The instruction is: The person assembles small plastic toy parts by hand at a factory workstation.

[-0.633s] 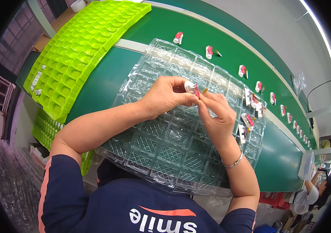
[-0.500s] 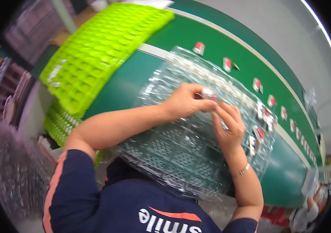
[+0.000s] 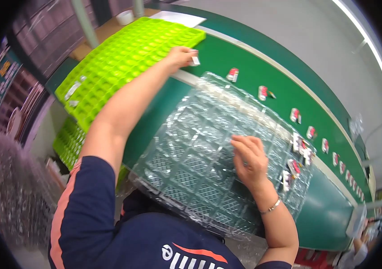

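Note:
My left arm is stretched far forward, and my left hand (image 3: 180, 57) is closed on a small white part (image 3: 194, 61) over the green conveyor belt, beside the lime-green tray. What kind of part it is, I cannot make out. Above the clear plastic compartment tray (image 3: 186, 148) hovers my right hand (image 3: 251, 160), its fingers loosely bent and apart with nothing seen in them. Several small red-and-white parts (image 3: 294, 167) and white pieces (image 3: 286, 181) lie on that tray's right side.
A lime-green dimpled tray (image 3: 128, 58) lies at the far left, with small white pieces (image 3: 71, 90) on it. Along the green belt (image 3: 253, 67) runs a row of red-and-white parts (image 3: 262, 93). A white cup (image 3: 125, 18) stands at the back. Another person (image 3: 356, 255) is at far right.
My hands have parted. The left has swung forward and left to the belt with the small part; the right has stayed over the clear tray, its fingers opening.

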Motion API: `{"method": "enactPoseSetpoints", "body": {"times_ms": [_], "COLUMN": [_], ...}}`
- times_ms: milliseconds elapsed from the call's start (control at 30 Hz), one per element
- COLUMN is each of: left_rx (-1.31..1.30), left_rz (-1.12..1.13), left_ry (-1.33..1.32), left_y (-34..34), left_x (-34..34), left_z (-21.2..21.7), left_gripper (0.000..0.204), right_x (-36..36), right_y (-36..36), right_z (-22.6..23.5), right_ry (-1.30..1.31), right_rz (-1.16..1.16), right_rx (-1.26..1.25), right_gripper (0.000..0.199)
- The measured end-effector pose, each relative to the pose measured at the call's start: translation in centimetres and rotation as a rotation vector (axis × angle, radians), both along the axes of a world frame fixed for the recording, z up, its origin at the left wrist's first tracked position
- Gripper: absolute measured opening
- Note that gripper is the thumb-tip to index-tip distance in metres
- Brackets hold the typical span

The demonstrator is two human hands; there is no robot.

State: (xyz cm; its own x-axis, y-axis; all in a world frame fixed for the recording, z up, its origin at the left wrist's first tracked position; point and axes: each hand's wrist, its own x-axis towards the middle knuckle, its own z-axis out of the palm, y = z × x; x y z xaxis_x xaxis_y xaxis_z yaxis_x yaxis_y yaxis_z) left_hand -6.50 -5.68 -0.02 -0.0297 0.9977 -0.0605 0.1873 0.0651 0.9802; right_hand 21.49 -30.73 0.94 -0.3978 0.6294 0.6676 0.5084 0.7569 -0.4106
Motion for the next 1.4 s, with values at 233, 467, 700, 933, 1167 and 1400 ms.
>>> {"method": "enactPoseSetpoints", "body": {"times_ms": [233,467,700,933,1167,1400], "left_rx": [0.217,0.28,0.943,0.894,0.973,1.208], "left_rz": [-0.009,-0.066,-0.146,-0.876,-1.296,-1.304], "left_ry": [0.683,1.025,0.935,0.575,0.48,0.423], "left_y": [3.6,4.6,-1.3,-13.3,-21.0,-26.4], "left_x": [0.2,-0.3,7.7,20.5,26.9,31.5], "left_z": [-1.6,-1.1,2.4,6.1,3.2,1.4], "left_gripper": [0.031,0.024,0.017,0.015,0.037,0.032], "right_x": [1.6,1.3,1.5,1.4,10.2,20.2], "right_y": [-0.1,0.1,-0.2,-0.3,-1.4,-4.2], "right_z": [-0.9,-1.4,-1.4,2.3,8.8,6.5], "right_ry": [0.015,0.096,0.103,0.394,0.359,0.304], "right_rz": [0.08,0.093,0.11,0.037,-0.241,-0.658], "right_rx": [-0.015,0.021,0.073,0.14,0.171,-0.316], "right_gripper": [0.031,0.023,0.024,0.023,0.016,0.016]}}
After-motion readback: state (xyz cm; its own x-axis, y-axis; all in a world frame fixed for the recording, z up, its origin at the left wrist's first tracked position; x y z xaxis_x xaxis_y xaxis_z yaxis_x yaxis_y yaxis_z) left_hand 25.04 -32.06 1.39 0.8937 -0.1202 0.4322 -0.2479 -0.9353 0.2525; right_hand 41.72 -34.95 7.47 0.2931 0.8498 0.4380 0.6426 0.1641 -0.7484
